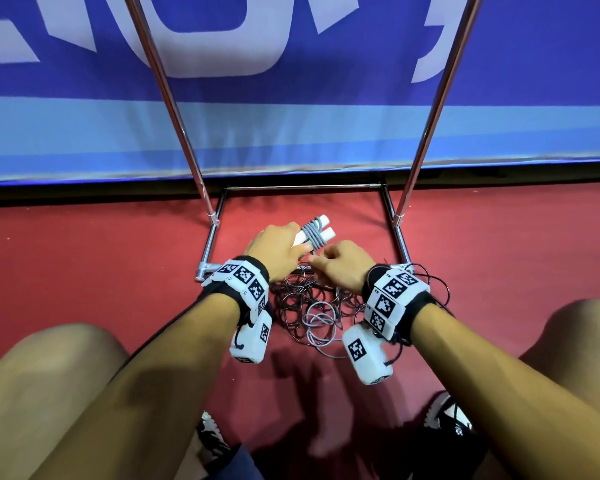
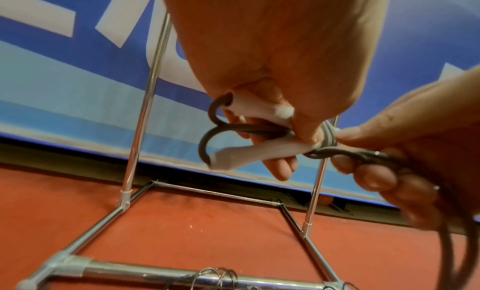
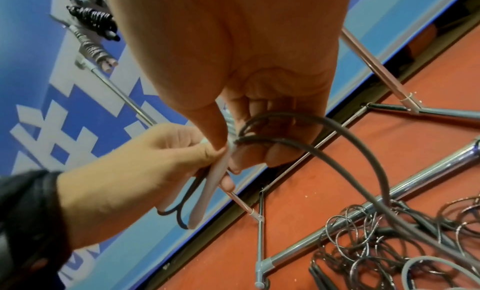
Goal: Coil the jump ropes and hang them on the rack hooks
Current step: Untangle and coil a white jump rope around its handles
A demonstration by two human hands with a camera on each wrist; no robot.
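My left hand (image 1: 288, 244) grips the two white handles (image 1: 317, 230) of a grey jump rope, held side by side above the rack's base. Several turns of grey cord (image 1: 315, 237) are wound around the handles. My right hand (image 1: 324, 263) pinches the loose cord just beside the winding. In the left wrist view the handles (image 2: 249, 150) lie across my left fingers (image 2: 280, 167), and the right hand (image 2: 384, 157) holds the cord (image 2: 337, 150). In the right wrist view the cord (image 3: 345, 150) trails from my right fingers (image 3: 259, 150) down to the floor.
A tangled pile of dark and grey ropes (image 1: 309, 306) lies on the red floor over the rack's front bar (image 3: 337, 230). Two chrome uprights (image 1: 174, 109) rise before a blue banner (image 1: 291, 81). Two wound ropes (image 3: 93, 27) hang high on the rack. My knees flank the pile.
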